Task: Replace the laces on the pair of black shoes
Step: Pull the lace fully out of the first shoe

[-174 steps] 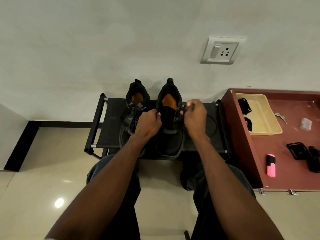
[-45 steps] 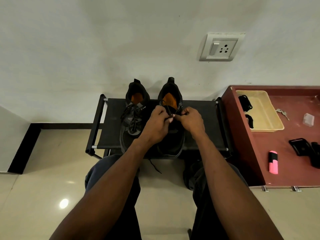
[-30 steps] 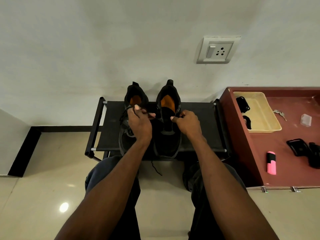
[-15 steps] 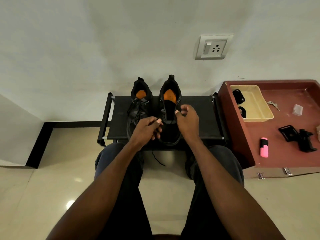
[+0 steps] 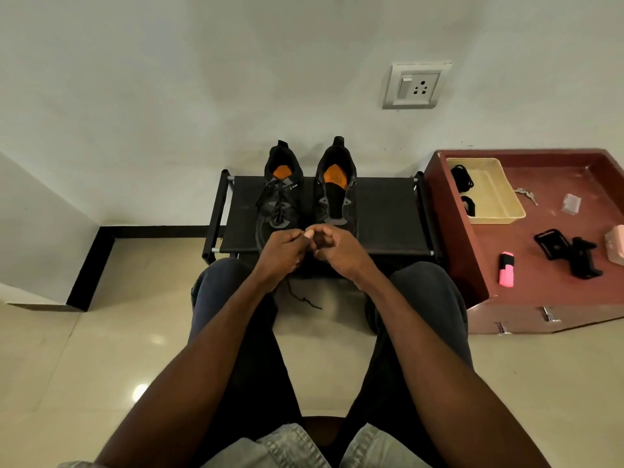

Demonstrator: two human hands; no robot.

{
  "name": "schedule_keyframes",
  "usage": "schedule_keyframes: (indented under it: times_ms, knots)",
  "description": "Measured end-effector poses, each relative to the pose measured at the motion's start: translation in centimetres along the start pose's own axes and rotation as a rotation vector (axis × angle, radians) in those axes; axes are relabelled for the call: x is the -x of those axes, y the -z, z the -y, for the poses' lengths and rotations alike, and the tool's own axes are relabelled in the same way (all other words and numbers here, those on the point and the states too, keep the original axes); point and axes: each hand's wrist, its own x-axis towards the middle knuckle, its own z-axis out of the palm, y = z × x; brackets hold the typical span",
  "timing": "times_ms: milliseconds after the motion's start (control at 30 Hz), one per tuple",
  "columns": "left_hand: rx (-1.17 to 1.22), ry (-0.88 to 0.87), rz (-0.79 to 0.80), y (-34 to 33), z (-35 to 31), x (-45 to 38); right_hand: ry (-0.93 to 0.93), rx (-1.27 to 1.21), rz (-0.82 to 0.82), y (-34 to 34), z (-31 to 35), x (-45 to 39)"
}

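A: Position and orientation of the black shoes (image 5: 309, 194)?

B: Side by side on the black rack (image 5: 388, 217), long axes running from the person toward the wall, heels at the wall end. The left one is laced; the right one shows bare eyelets.

A: Hand state?

B: Left hand (image 5: 282, 253) and right hand (image 5: 336, 249) meet at the toes, fingers curled, pinching a black lace (image 5: 300, 298) that trails to the floor

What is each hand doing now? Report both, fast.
Left hand: fingers pinch the black lace, whose end trails to the floor.
Right hand: fingers curled near the left hand; whether it holds the lace cannot be told.
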Motion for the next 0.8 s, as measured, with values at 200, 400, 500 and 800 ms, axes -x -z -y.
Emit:
schedule_keyframes:
  times_ms: [200,400,500,800]
  knots:
    - [0.169,0.135,-0.036,2.3,0.2,-1.5,-0.272,0.089,-0.132,1.9,-0.1,-1.1]
    - [0.127,0.150,0.052,3.1,0.9,-1.9,-0.289,0.891,-0.262,3.5,-1.9,-1.6]
    - [0.081,0.149,0.140,2.3,0.8,-1.5,-0.022,0.407,-0.044,2.3,-0.8,-1.8]
    - [0.083,0.192,0.103,2.4,0.9,-1.8,-0.225,0.141,-0.421,4.0,-1.4,-2.2]
